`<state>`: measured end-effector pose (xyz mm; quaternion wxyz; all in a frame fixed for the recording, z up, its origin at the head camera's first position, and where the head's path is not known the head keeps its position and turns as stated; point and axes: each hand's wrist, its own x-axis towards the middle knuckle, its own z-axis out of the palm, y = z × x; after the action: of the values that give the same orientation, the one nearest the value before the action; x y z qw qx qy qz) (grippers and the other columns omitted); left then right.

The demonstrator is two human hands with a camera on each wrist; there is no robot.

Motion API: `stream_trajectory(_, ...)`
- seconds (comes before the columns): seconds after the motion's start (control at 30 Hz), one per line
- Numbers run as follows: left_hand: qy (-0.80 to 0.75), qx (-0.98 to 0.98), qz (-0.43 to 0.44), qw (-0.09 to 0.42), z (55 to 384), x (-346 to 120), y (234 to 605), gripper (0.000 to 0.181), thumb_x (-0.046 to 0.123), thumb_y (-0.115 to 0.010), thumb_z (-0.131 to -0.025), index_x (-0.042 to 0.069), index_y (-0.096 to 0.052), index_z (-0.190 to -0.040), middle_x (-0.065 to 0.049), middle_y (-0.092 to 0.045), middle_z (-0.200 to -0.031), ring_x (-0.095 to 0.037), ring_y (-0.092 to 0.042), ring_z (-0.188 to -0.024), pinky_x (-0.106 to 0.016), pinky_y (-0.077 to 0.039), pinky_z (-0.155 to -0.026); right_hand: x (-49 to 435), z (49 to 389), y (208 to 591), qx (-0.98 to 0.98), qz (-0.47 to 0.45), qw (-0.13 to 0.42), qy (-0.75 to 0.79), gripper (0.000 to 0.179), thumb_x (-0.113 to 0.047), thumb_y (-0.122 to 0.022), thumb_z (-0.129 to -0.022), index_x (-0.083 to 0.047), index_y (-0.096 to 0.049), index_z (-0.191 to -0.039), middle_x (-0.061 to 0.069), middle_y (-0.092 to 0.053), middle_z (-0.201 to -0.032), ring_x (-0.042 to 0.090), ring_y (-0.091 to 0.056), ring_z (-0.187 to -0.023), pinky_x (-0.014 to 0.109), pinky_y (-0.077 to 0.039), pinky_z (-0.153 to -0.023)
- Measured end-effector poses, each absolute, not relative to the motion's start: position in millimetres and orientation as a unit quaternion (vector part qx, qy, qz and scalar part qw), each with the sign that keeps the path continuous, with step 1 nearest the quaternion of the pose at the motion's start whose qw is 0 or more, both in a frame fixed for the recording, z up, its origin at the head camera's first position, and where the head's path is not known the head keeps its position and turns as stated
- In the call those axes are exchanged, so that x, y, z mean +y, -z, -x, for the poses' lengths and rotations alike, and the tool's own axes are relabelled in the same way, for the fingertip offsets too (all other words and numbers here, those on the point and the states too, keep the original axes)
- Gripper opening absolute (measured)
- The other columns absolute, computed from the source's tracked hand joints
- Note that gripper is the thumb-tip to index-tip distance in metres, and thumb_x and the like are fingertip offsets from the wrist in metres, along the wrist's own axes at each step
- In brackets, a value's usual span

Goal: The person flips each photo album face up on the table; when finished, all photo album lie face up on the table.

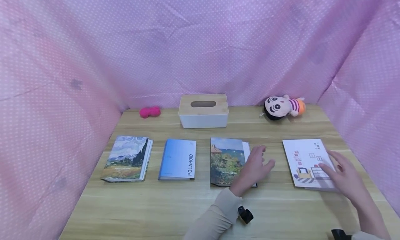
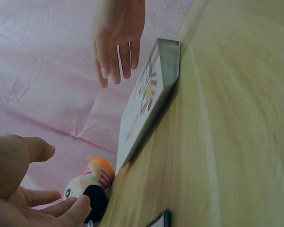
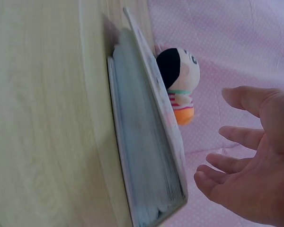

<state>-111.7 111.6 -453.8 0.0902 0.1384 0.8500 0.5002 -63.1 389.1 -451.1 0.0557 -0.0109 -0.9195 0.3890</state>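
A white photo album (image 1: pixel 307 162) with a drawn room on its cover lies at the right; the right wrist view shows its page edges (image 3: pixel 142 137). My right hand (image 1: pixel 347 179) hovers by its right edge, thumb and fingers spread, and in the right wrist view the hand (image 3: pixel 255 161) is apart from the cover. Over the right edge of a garden-painting photo album (image 1: pixel 226 162) is my left hand (image 1: pixel 254 167), which partly hides it. Its fingers are loosely bent and hold nothing; the left wrist view shows this hand (image 2: pixel 28 184) off the table.
Further left lie a blue Polaroid album (image 1: pixel 178 159) and a landscape-painting album (image 1: pixel 126 160). Along the back of the wooden table (image 1: pixel 134 208) stand a tissue box (image 1: pixel 203 120), a pink plush item (image 1: pixel 150 112) and a doll (image 1: pixel 282 107). Pink dotted cloth (image 1: pixel 200 42) hangs behind and at both sides.
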Motion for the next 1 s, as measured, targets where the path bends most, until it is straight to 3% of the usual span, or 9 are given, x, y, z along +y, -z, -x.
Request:
stream_trajectory(0.07, -0.499, 0.85, -0.138, 0.097, 111, 119, 455, 0.057, 0.036, -0.058, -0.092, 0.013, -0.042, -0.141, 0.002, -0.05, -0.13, -0.011, -0.058, -0.106, -0.02, -0.049, -0.085, 394, 63, 452, -0.92, 0.012, 0.051, -0.389, 0.064, -0.021, -0.053, -0.098, 0.006, -0.023, -0.148, 0.039, -0.019, -0.148, 0.049, -0.008, -0.141, 0.05, -0.005, -0.118)
stream_trajectory(0.13, -0.501, 0.849, -0.139, 0.098, 112, 126, 458, 0.058, 0.035, -0.059, -0.091, 0.012, -0.042, -0.142, 0.002, -0.052, -0.127, -0.01, -0.058, -0.104, -0.019, -0.049, -0.083, 400, 64, 453, -0.918, 0.01, 0.049, -0.393, 0.065, -0.019, -0.053, -0.098, 0.008, -0.02, -0.147, 0.04, -0.017, -0.148, 0.048, -0.006, -0.141, 0.062, -0.005, -0.112)
stream_trajectory(0.33, -0.489, 0.856, -0.144, 0.093, 114, 149, 467, 0.063, 0.032, -0.064, -0.089, 0.01, -0.04, -0.143, 0.002, -0.052, -0.126, -0.006, -0.058, -0.098, -0.017, -0.049, -0.08, 410, 69, 456, -0.921, 0.011, 0.028, -0.388, 0.072, -0.02, -0.054, -0.098, 0.012, -0.013, -0.147, 0.043, -0.013, -0.146, 0.055, -0.004, -0.138, 0.071, -0.009, -0.104)
stream_trajectory(0.57, -0.439, 0.884, -0.114, 0.111, 112, 170, 478, 0.074, 0.042, -0.066, -0.087, 0.015, -0.033, -0.148, 0.002, -0.046, -0.139, -0.01, -0.047, -0.125, -0.023, -0.042, -0.101, 420, 79, 459, -0.92, 0.003, -0.021, -0.392, 0.08, -0.025, -0.056, -0.097, 0.013, -0.007, -0.147, 0.044, -0.008, -0.146, 0.057, -0.001, -0.136, 0.073, -0.013, -0.1)
stream_trajectory(0.8, -0.48, 0.862, -0.086, 0.138, 117, 180, 478, 0.071, 0.038, -0.068, -0.087, 0.014, -0.035, -0.146, 0.003, -0.052, -0.128, -0.006, -0.058, -0.104, -0.02, -0.049, -0.089, 430, 95, 460, -0.917, 0.015, -0.092, -0.387, 0.086, -0.034, -0.053, -0.097, 0.009, 0.0, -0.149, 0.042, 0.003, -0.148, 0.069, -0.008, -0.126, 0.076, -0.013, -0.099)
stream_trajectory(0.87, -0.488, 0.858, -0.079, 0.14, 120, 183, 478, 0.063, 0.034, -0.07, -0.087, 0.014, -0.042, -0.14, 0.005, -0.054, -0.122, -0.004, -0.058, -0.1, -0.018, -0.049, -0.085, 432, 98, 461, -0.914, 0.015, -0.107, -0.391, 0.087, -0.036, -0.053, -0.097, 0.006, 0.002, -0.15, 0.041, 0.003, -0.148, 0.069, -0.011, -0.126, 0.074, -0.012, -0.101)
stream_trajectory(0.93, -0.49, 0.857, -0.081, 0.136, 122, 187, 480, 0.053, 0.03, -0.071, -0.086, 0.015, -0.049, -0.131, 0.006, -0.056, -0.118, -0.002, -0.057, -0.098, -0.017, -0.048, -0.083, 433, 100, 463, -0.912, 0.006, -0.113, -0.394, 0.086, -0.036, -0.053, -0.098, 0.004, 0.002, -0.151, 0.041, -0.001, -0.148, 0.066, -0.013, -0.128, 0.049, -0.016, -0.117)
stream_trajectory(1.0, -0.493, 0.855, -0.092, 0.13, 124, 190, 482, 0.047, 0.026, -0.073, -0.085, 0.015, -0.053, -0.125, 0.006, -0.058, -0.112, 0.0, -0.057, -0.094, -0.014, -0.048, -0.08, 432, 101, 465, -0.911, -0.001, -0.116, -0.395, 0.087, -0.037, -0.053, -0.097, 0.001, 0.002, -0.151, 0.041, -0.006, -0.149, 0.063, -0.016, -0.129, 0.015, -0.019, -0.114)
